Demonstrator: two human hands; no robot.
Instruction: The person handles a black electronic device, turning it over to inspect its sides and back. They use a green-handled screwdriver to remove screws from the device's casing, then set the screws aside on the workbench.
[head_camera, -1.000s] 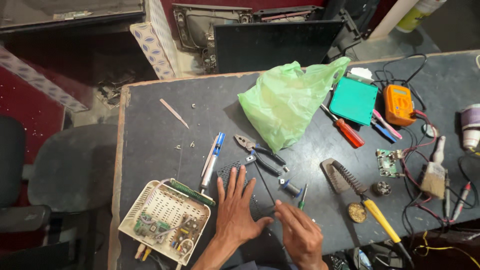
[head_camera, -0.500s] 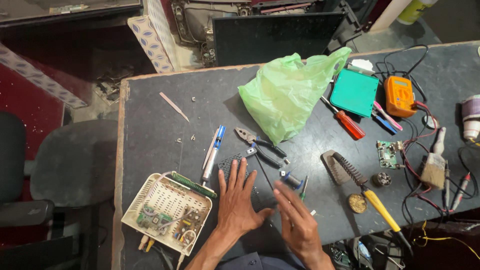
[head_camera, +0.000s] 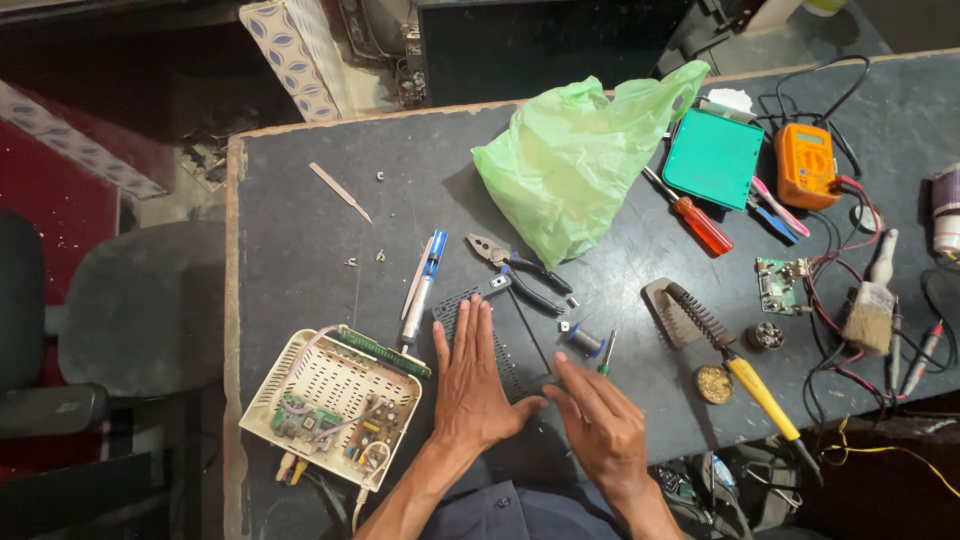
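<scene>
Left hand (head_camera: 472, 385) lies flat, palm down, fingers spread, pressing on the dark vented cover (head_camera: 497, 335) on the desk (head_camera: 300, 200). It grips nothing, just pins the panel. The cover's long axis runs from near the palm up and away past the fingertips, toward the pliers (head_camera: 520, 272), which lie just beyond the fingertips.

Right hand (head_camera: 603, 428) sits just right of the left thumb, fingers loosely curled and pointing in toward the cover's near right edge. The fingers look half closed; cannot tell if they pinch anything small. It looks apart from the panel or barely at its edge; too close to call.

Just beyond the right fingertips: a small blue-capped part (head_camera: 582, 340) and a thin green-handled tool (head_camera: 606, 355), the tool's axis roughly upright in frame, pointing at those fingers. Right hand is clearly nearer both.

Left of the left hand: open cream router case (head_camera: 330, 410) with its boards exposed, well apart from the fingers. A blue-and-silver pen-like tool (head_camera: 422, 285) lies up-left of the left fingertips.
</scene>
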